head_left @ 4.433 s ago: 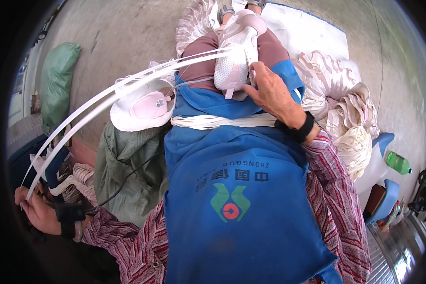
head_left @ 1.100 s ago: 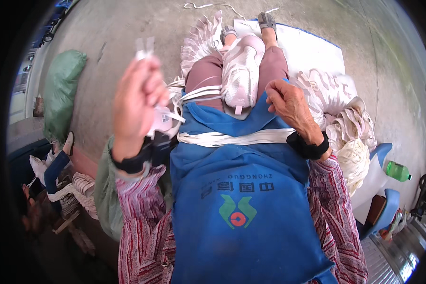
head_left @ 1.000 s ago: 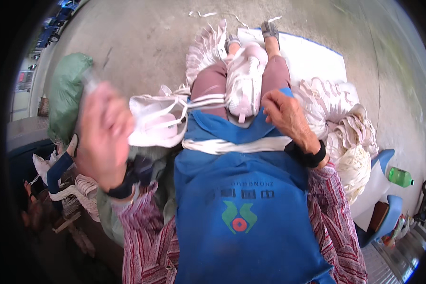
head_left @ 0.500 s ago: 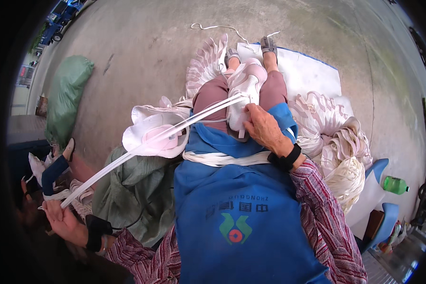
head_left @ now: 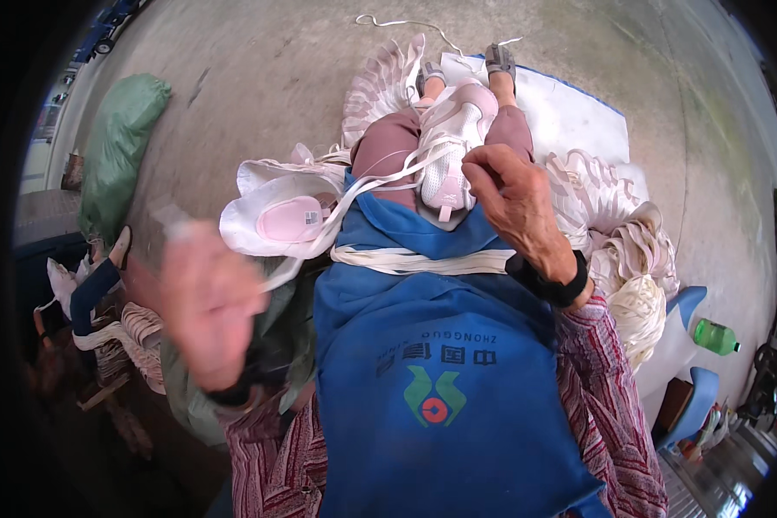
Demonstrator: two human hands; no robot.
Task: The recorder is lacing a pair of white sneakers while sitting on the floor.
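A white and pink shoe upper [head_left: 447, 186] lies between my knees, its heel loop toward me. White shoelace [head_left: 367, 184] trails from it in slack curves to the left. My left hand [head_left: 211, 302] is raised left of my lap and smeared by motion, so its fingers do not read clearly; lace runs toward it. My right hand [head_left: 518, 203] is at the upper's right edge with fingers curled together; what they pinch, if anything, is hidden. Another upper with a pink inner panel [head_left: 292, 221] rests left of my thigh. A bundle of white laces [head_left: 423, 260] crosses my blue apron [head_left: 440, 345].
Fanned rows of uppers lie ahead [head_left: 380, 99] and to the right [head_left: 591, 186], beside a lace bundle [head_left: 637, 321]. A white sheet [head_left: 570, 121] is under my feet. Around me are a green sack [head_left: 125, 155], a green bottle [head_left: 716, 337], a blue chair [head_left: 698, 406] and another person's leg [head_left: 95, 293].
My left hand has swung from far left back toward my lap, and the taut laces have gone slack. My right hand has risen slightly to the right; the upper's heel shows more.
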